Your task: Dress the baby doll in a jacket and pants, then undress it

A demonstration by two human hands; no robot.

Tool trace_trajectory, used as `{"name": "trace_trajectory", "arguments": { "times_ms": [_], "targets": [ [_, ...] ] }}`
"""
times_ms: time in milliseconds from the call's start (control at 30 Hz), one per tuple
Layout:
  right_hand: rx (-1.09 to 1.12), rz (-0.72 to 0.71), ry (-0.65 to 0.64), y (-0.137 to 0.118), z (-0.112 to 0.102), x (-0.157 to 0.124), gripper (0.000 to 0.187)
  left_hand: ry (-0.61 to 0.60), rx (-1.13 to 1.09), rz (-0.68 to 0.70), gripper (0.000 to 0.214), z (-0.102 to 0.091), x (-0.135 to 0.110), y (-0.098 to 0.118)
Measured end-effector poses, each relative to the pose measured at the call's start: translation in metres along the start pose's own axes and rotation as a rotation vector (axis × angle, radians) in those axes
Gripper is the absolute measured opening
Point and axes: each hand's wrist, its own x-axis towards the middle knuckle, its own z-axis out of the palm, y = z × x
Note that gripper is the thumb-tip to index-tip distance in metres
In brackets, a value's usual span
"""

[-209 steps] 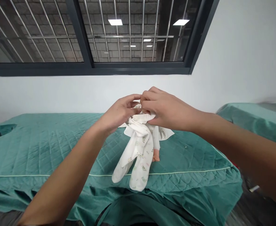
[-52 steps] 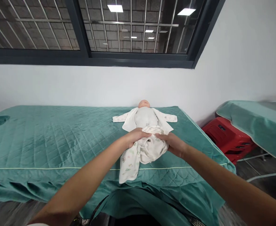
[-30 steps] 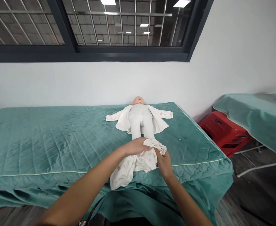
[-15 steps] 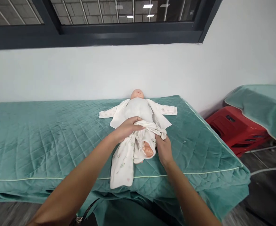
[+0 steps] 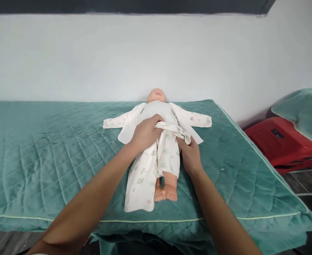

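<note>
My left hand [image 5: 145, 132] and right hand [image 5: 190, 156] both pinch the bunched waistband of the soft, light pants [image 5: 156, 159] on the doll [image 5: 158, 109], frame centre on the bed [image 5: 52, 148]; limp cloth, best gripped at the waistband.

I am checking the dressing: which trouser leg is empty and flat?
The trouser leg on the picture's left, below the left hand; the other shows the doll's feet at its end.

A single head-worn view looks forward and down along both forearms, close over the green quilted bed [image 5: 52, 148], facing the white wall [image 5: 92, 56] across the frame's top.
</note>
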Motion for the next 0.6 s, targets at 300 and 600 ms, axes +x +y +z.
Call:
{"name": "trace_trajectory", "arguments": {
  "times_ms": [300, 600],
  "targets": [
    [-0.363, -0.358, -0.150, -0.029, 0.002, -0.018, 0.048, -0.469, -0.772, 0.008, 0.030, -0.024, -0.006, -0.046],
    [-0.766, -0.118, -0.773, -0.110, 0.056, 0.046, 0.036, -0.206, -1.104, -0.074, 0.026, -0.003, -0.010, -0.063]
  ]
}}
